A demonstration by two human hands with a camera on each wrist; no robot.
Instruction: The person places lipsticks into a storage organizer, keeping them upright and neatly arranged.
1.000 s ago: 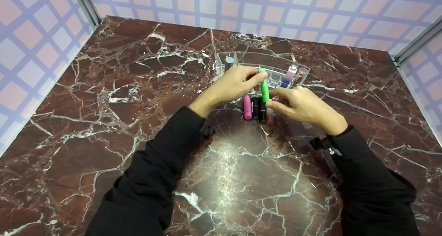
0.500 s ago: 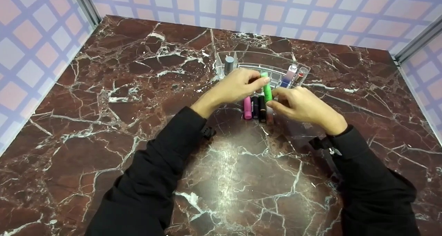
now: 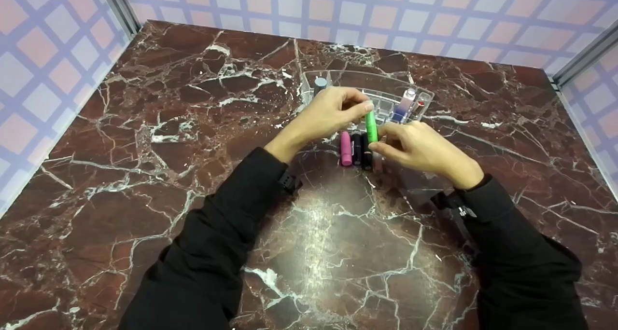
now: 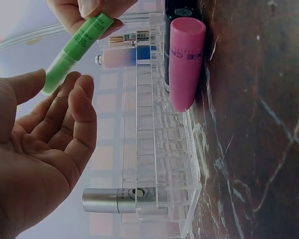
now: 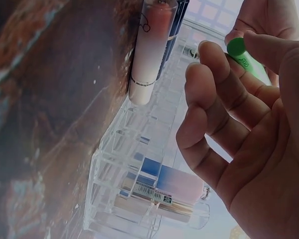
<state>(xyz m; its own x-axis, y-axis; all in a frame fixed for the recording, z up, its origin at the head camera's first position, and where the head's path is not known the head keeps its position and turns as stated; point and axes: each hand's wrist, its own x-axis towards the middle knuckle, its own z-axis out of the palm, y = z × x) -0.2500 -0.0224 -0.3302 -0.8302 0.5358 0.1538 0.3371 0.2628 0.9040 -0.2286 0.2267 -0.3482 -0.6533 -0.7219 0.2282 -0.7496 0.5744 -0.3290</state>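
Nearest, two black sleeves (image 3: 203, 238) reach in over a polished, dark red-brown, white-veined marble-patterned surface (image 3: 318, 253). Ahead lies a row of cosmetic tubes, side by side: a glossy pink rounded tube (image 3: 345, 149), a black cylindrical tube (image 3: 356, 149), a second black tube (image 3: 367, 158) and, at the right end, a red-to-white gradient tube (image 5: 152, 50).

Above the row's right end, both hands pinch one slim bright-green cylindrical tube (image 3: 371, 126), raised off the surface and tilted. The left hand (image 3: 333, 113) has thumb and fingers on its paler upper end; the right hand (image 3: 420, 146) pinches the darker lower end.

Just beyond stands a clear plastic compartmented organizer (image 3: 367, 81). A silver cylindrical tube (image 4: 107, 200) stands in its left end; toward its right end stand a pink-to-blue gradient tube (image 5: 179, 181) and a clear-capped tube with gold colouring (image 5: 177, 211). Farthest back is a lavender wall panel (image 3: 289, 6) with pink and white squares.
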